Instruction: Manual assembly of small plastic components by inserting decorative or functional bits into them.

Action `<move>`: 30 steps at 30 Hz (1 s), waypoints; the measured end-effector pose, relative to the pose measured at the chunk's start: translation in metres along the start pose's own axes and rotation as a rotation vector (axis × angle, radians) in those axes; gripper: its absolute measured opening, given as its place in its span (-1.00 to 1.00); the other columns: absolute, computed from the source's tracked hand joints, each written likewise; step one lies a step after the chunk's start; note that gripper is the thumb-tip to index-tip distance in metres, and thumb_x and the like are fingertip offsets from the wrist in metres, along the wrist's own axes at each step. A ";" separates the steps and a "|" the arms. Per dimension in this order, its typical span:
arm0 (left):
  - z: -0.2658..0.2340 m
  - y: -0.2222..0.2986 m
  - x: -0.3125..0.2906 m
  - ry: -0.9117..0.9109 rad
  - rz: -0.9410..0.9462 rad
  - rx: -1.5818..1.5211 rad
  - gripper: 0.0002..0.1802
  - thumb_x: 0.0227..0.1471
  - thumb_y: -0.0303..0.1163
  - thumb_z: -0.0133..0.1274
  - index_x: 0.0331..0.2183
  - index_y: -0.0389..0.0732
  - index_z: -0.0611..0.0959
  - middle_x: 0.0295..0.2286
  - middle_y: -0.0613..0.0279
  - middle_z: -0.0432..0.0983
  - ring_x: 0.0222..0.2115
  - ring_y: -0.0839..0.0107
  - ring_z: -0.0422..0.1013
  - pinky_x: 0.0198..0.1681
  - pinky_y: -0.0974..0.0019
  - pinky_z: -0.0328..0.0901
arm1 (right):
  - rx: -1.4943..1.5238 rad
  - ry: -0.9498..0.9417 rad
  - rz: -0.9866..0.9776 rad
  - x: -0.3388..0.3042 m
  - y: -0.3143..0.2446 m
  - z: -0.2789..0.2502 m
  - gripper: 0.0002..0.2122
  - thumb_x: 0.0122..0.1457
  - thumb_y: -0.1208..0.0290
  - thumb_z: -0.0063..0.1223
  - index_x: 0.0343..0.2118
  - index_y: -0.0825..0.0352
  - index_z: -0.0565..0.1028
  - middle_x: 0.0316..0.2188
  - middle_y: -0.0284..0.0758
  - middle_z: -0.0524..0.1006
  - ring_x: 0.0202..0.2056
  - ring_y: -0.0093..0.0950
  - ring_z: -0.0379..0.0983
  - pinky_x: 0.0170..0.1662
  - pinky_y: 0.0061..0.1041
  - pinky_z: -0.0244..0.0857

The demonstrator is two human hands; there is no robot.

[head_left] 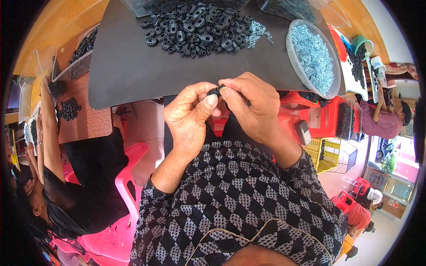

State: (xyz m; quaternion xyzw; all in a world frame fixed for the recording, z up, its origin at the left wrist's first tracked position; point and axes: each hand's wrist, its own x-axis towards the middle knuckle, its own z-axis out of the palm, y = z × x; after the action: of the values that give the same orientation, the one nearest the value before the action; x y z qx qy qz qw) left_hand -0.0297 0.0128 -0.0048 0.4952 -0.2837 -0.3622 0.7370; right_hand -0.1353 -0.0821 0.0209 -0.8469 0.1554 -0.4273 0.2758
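Note:
Just in front of the table's near edge, my left hand (188, 111) and my right hand (255, 104) meet on one small black plastic piece (215, 91). The left thumb and fingers pinch it from one side, and the right thumb and forefinger close on its other end. Fingertips cover much of the piece. Farther off on the dark table (133, 66) lies a heap of black plastic parts (195, 29) with oval holes. A few small metal springs (257, 33) lie against the heap's right side. A round clear tub (290, 51) on the right holds many more springs (313, 60).
Clear bins (288, 9) stand along the table's far edge. At left, a co-worker's arm (49, 128) reaches over a brown table (84, 122) with black parts (69, 109). A pink chair (128, 195) stands there. Red stools (319, 119) and a yellow crate (328, 155) are at right.

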 end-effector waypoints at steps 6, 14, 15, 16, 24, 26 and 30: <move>-0.004 0.000 0.002 -0.065 0.011 -0.059 -0.84 0.00 -0.57 0.11 -0.30 -0.39 0.59 -0.55 0.34 0.47 -0.59 0.65 0.33 -0.51 0.59 0.29 | 0.150 -0.087 0.123 0.001 -0.001 -0.008 -0.88 -0.05 0.66 0.07 -0.40 0.43 0.46 -0.65 -0.27 0.42 -0.64 -0.33 0.36 -0.57 -0.41 0.22; 0.000 -0.002 -0.001 -0.001 0.041 0.088 -0.81 -0.05 -0.57 0.14 -0.31 -0.43 0.60 -0.49 0.22 0.51 -0.62 0.60 0.35 -0.60 0.58 0.27 | -0.040 -0.006 -0.065 -0.008 0.010 0.004 -0.81 -0.12 0.70 0.09 -0.39 0.39 0.40 -0.62 -0.27 0.39 -0.64 -0.32 0.32 -0.59 -0.39 0.19; 0.001 -0.002 -0.002 0.025 0.059 0.143 -0.81 -0.05 -0.56 0.15 -0.31 -0.42 0.60 -0.49 0.24 0.51 -0.63 0.61 0.34 -0.60 0.59 0.27 | -0.039 -0.006 -0.065 -0.009 0.011 0.006 -0.81 -0.12 0.70 0.09 -0.39 0.39 0.40 -0.62 -0.27 0.39 -0.64 -0.32 0.32 -0.59 -0.39 0.19; 0.002 -0.003 -0.002 0.025 0.059 0.144 -0.81 -0.05 -0.56 0.15 -0.31 -0.42 0.60 -0.49 0.24 0.51 -0.63 0.61 0.34 -0.60 0.59 0.27 | -0.051 0.032 -0.084 -0.009 0.011 0.009 -0.81 -0.12 0.73 0.09 -0.39 0.40 0.43 -0.62 -0.28 0.41 -0.64 -0.39 0.34 -0.59 -0.47 0.19; -0.001 -0.013 0.000 0.073 0.046 0.134 -0.85 -0.05 -0.59 0.14 -0.33 -0.37 0.60 -0.50 0.33 0.49 -0.60 0.67 0.33 -0.54 0.59 0.27 | 0.047 0.002 0.065 -0.011 0.013 0.009 -0.85 -0.05 0.69 0.08 -0.36 0.42 0.48 -0.59 -0.30 0.45 -0.61 -0.53 0.38 -0.55 -0.59 0.23; -0.003 -0.012 0.003 0.032 0.046 0.096 -0.84 -0.03 -0.56 0.13 -0.32 -0.38 0.60 -0.50 0.32 0.49 -0.61 0.66 0.33 -0.55 0.59 0.27 | 0.125 -0.095 0.192 -0.009 0.009 0.002 -0.88 0.01 0.67 0.05 -0.34 0.43 0.49 -0.58 -0.32 0.47 -0.57 -0.60 0.40 -0.51 -0.63 0.25; -0.004 -0.007 0.005 -0.014 -0.021 -0.059 -0.85 -0.02 -0.56 0.13 -0.33 -0.40 0.60 -0.52 0.29 0.50 -0.62 0.65 0.32 -0.57 0.59 0.27 | 0.230 -0.130 0.361 -0.009 0.005 -0.001 -0.89 0.04 0.66 0.02 -0.34 0.45 0.50 -0.57 -0.36 0.47 -0.55 -0.64 0.41 -0.49 -0.64 0.26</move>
State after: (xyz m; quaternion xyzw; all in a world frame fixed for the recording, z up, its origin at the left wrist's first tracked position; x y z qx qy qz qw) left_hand -0.0256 0.0085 -0.0127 0.4737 -0.2730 -0.3815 0.7453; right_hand -0.1416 -0.0821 0.0127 -0.7942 0.2364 -0.3303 0.4520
